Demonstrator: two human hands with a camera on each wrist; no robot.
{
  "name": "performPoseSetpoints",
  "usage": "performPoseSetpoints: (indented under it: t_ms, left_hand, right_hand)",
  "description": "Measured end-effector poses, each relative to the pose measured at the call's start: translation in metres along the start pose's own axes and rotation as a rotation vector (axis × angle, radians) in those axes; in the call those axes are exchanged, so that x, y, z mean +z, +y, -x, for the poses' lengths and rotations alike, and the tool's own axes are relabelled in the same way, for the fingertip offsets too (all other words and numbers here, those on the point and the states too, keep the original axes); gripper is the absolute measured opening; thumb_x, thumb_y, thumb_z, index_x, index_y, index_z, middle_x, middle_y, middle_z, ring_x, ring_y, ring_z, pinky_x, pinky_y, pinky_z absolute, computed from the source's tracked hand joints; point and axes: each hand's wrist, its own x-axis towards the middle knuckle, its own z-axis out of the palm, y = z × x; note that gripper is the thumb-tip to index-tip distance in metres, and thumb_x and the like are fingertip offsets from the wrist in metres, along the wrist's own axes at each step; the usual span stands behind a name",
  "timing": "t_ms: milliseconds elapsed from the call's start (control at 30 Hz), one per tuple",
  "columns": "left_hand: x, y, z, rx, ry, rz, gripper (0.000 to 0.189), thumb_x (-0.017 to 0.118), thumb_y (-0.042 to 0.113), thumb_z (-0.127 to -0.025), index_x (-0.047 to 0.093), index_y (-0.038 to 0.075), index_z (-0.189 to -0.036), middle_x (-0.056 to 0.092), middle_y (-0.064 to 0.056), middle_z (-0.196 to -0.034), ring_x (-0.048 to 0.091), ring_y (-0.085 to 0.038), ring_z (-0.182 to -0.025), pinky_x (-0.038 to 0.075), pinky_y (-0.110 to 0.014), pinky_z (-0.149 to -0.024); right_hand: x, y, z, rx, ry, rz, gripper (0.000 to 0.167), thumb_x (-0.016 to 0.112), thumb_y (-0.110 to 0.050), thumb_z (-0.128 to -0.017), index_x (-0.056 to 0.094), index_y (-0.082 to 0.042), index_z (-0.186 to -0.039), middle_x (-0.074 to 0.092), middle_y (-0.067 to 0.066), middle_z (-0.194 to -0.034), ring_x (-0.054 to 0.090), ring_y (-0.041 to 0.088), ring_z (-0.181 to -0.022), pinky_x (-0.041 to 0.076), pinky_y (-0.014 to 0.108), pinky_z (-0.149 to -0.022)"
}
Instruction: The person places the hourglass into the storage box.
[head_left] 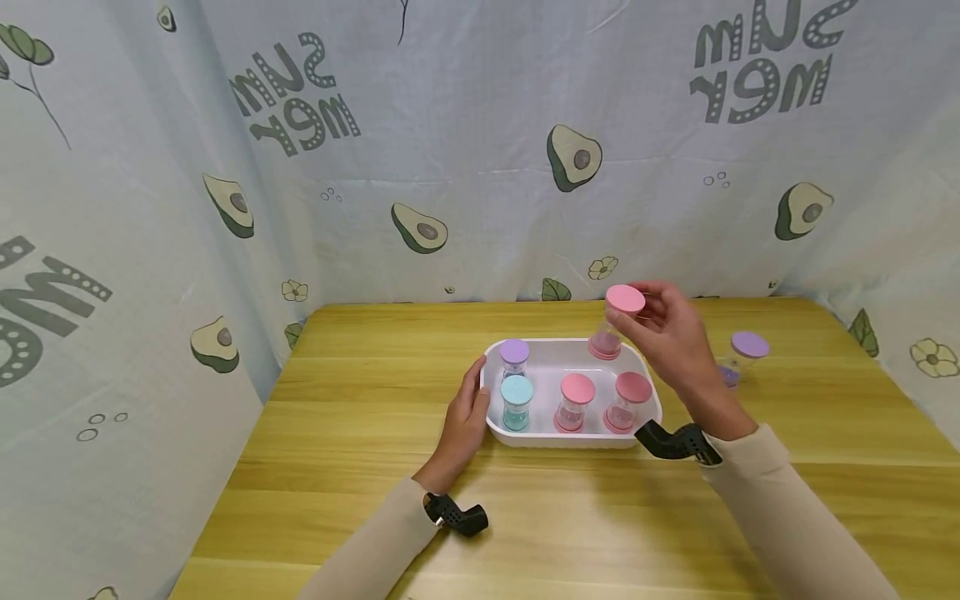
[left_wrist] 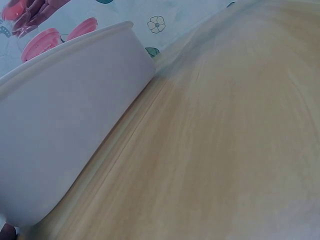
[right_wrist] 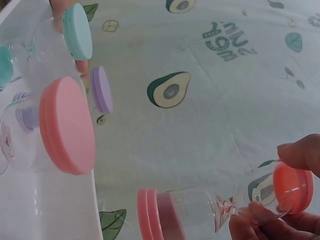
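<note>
My right hand (head_left: 672, 337) pinches a pink-capped sand timer (head_left: 606, 340) near its upper cap, holding it slightly tilted over the back right of a white tray (head_left: 570, 442). In the right wrist view, thumb and fingers close round one end of this clear timer (right_wrist: 192, 212), with pink sand in its other end. At the tray's left end, my left hand (head_left: 459, 425) grips the rim and side wall. Inside the tray stand a purple timer (head_left: 514, 352) at the back left, a teal one (head_left: 517, 398) before it, and two pink timers (head_left: 575, 398) towards the front right.
Right of the tray, partly behind my right wrist, another purple-capped timer (head_left: 748, 346) is on the wooden table (head_left: 360, 417). A printed curtain (head_left: 480, 167) hangs along the table's back and sides. Each wrist wears a black camera mount (head_left: 457, 515).
</note>
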Motion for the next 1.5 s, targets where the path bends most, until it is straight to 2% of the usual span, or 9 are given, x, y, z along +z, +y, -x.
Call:
performPoseSetpoints:
  t_ms: [33,333,567,900,1167,1500]
  left_hand:
    - [-0.001,0.006,0.001,-0.004,-0.004,-0.001,0.049,0.035,0.007,-0.104,0.023,0.002,-0.151,0.024,-0.012,-0.157,0.024,-0.023,-0.143,0.025,-0.037,-0.114]
    - [0.000,0.003,0.000,0.013,0.011,-0.010,0.049,0.035,0.008,-0.104,0.024,0.001,-0.151,0.026,-0.013,-0.156,0.025,-0.023,-0.143,0.025,-0.037,-0.114]
    - [0.000,0.004,0.001,0.006,0.012,-0.014,0.049,0.035,0.007,-0.104,0.024,0.001,-0.151,0.026,-0.014,-0.156,0.026,-0.024,-0.143,0.026,-0.038,-0.114]
    - [0.000,0.002,0.001,0.014,0.012,0.000,0.049,0.036,0.006,-0.104,0.025,0.001,-0.151,0.026,-0.014,-0.156,0.026,-0.024,-0.143,0.026,-0.038,-0.114]
    - [0.001,0.001,0.003,0.010,0.009,-0.004,0.049,0.036,0.007,-0.104,0.025,0.001,-0.151,0.026,-0.013,-0.156,0.026,-0.023,-0.143,0.026,-0.037,-0.113]
    - [-0.001,0.003,0.001,0.018,0.002,-0.025,0.049,0.035,0.008,-0.104,0.024,0.002,-0.151,0.026,-0.012,-0.157,0.026,-0.022,-0.143,0.026,-0.036,-0.113]
  right_hand:
    - [0.001,-0.001,0.000,0.004,-0.004,0.002,0.062,0.070,-0.032,-0.088,0.042,-0.003,-0.135,0.054,0.012,-0.128,0.055,0.023,-0.116,0.045,0.008,-0.089]
    - [0.011,0.000,-0.003,-0.004,-0.018,-0.013,0.057,0.070,-0.030,-0.088,0.044,-0.005,-0.133,0.056,0.009,-0.125,0.057,0.018,-0.112,0.046,0.010,-0.088]
    - [0.018,0.002,-0.002,-0.044,-0.048,0.020,0.059,0.070,-0.025,-0.089,0.045,-0.002,-0.137,0.056,0.014,-0.128,0.057,0.027,-0.115,0.048,0.018,-0.092]
    - [0.028,0.008,-0.002,-0.059,-0.072,0.061,0.059,0.070,-0.026,-0.089,0.047,-0.002,-0.138,0.056,0.016,-0.129,0.056,0.031,-0.117,0.048,0.030,-0.093]
    - [0.035,0.013,-0.002,-0.066,-0.101,0.037,0.055,0.071,-0.021,-0.089,0.050,-0.001,-0.135,0.057,0.016,-0.126,0.057,0.031,-0.115,0.049,0.028,-0.091]
    - [0.039,0.016,-0.004,-0.053,-0.104,0.043,0.054,0.072,-0.021,-0.088,0.049,-0.002,-0.133,0.057,0.016,-0.124,0.057,0.030,-0.114,0.049,0.032,-0.091]
